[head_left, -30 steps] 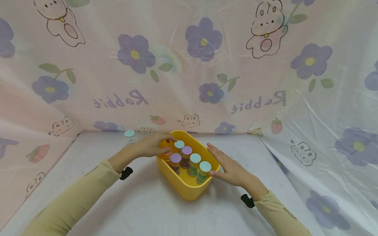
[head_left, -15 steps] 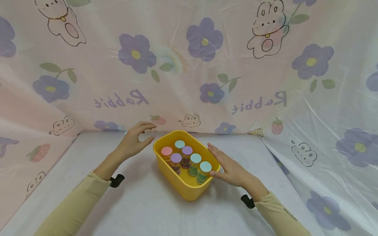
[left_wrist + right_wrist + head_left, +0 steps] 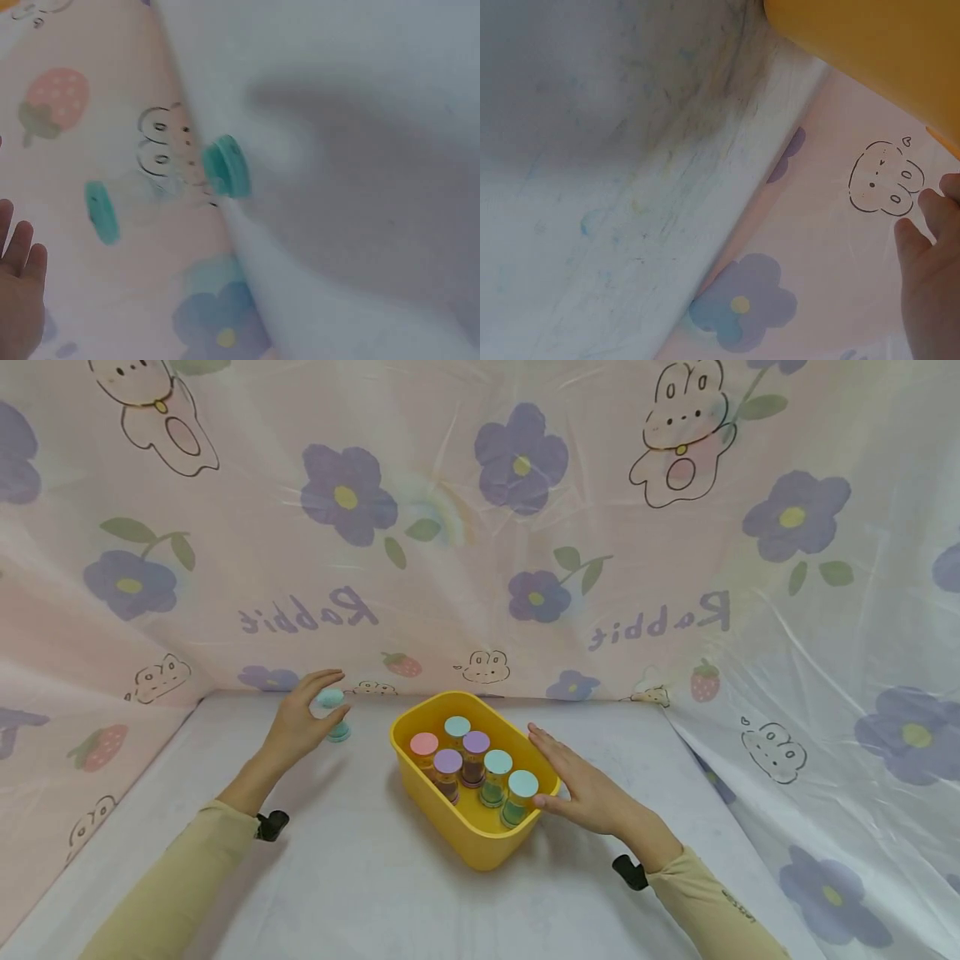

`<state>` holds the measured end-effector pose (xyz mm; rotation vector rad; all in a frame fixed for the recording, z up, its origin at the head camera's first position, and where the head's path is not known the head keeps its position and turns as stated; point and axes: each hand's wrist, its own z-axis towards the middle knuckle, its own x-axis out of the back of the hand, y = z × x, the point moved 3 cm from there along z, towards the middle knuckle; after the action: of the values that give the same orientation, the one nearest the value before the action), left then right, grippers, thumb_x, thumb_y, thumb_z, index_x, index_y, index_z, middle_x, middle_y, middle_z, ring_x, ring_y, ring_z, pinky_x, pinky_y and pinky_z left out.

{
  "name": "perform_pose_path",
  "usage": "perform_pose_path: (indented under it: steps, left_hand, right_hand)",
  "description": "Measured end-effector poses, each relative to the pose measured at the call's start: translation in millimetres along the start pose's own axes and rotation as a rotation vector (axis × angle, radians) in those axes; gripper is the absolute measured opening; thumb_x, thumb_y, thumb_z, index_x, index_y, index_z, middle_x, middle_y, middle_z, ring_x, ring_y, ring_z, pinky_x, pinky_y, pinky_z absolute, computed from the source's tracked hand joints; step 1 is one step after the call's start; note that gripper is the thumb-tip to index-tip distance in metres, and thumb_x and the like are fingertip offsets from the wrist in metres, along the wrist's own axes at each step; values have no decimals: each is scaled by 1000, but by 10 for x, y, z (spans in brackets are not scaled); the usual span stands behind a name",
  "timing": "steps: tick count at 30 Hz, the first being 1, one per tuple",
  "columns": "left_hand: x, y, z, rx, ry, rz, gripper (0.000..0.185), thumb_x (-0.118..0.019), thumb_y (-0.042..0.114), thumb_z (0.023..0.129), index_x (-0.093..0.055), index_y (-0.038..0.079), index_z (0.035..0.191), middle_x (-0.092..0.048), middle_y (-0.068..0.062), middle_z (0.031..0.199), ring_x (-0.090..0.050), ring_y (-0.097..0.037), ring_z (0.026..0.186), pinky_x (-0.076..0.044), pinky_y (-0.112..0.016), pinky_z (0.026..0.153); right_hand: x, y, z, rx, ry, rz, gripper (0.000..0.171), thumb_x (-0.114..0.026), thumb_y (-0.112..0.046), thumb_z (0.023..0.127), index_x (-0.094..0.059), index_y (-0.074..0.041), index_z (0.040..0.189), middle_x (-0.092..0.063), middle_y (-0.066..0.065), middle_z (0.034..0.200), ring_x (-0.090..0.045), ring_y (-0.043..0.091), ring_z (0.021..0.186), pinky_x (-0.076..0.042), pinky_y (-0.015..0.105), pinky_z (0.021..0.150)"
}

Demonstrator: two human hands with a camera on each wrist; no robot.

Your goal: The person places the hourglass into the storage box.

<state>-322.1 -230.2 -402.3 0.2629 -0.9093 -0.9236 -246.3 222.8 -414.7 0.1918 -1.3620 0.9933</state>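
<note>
A small clear bottle with a teal cap and a teal base stands upright near the back of the table. My left hand is beside it, fingers and thumb spread. In the left wrist view the hand is apart from the bottle. A yellow bin holds several like bottles: a pink-capped one, purple-capped ones and light-blue-capped ones. My right hand rests at the bin's right rim with straight fingers; its contact is hard to tell.
The white tabletop surrounds the bin. A printed curtain with flowers and rabbits hangs behind and on both sides, meeting the table's back edge. The bin's wall fills a corner of the right wrist view.
My left hand has left the pink-capped bottle inside the bin and moved left to the teal-capped bottle outside. My right hand has stayed at the rim.
</note>
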Motion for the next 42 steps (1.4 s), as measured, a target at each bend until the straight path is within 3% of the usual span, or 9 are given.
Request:
perform_pose_path:
  steps: [9, 15, 26, 42]
  left_hand:
    - [21, -324, -14, 148, -94, 49, 60, -75, 6, 95, -49, -5, 148, -44, -29, 153, -39, -54, 141, -35, -71, 113]
    - [7, -459, -13, 247, -161, 56, 63, -70, 13, 100, -41, -6, 153, -42, -33, 152, -45, -55, 132, -44, -68, 106]
    - [-85, -583, -12, 307, -191, 27, 63, -67, 18, 103, -40, -9, 153, -51, -32, 136, -53, -50, 124, -50, -59, 105]
    - [-142, -564, -17, 308, -165, 11, 57, -64, 14, 104, -43, -12, 150, -47, -36, 137, -54, -52, 125, -53, -58, 103]
  right_hand:
    - [-5, -4, -2, -6, -5, -14, 89, -65, -47, 101, -15, -17, 168, -14, 4, 174, -20, 32, 158, -26, 61, 123]
    - [-1, -7, -1, -9, -4, -9, 90, -66, -46, 100, -15, -17, 168, -14, 4, 174, -20, 32, 158, -24, 61, 124]
    - [15, -32, 2, -7, -6, -11, 90, -67, -45, 100, -16, -16, 168, -14, 5, 174, -20, 32, 158, -25, 61, 124]
    - [8, -23, -2, -15, -5, -2, 91, -67, -45, 100, -14, -19, 168, -14, 4, 174, -20, 33, 158, -25, 62, 123]
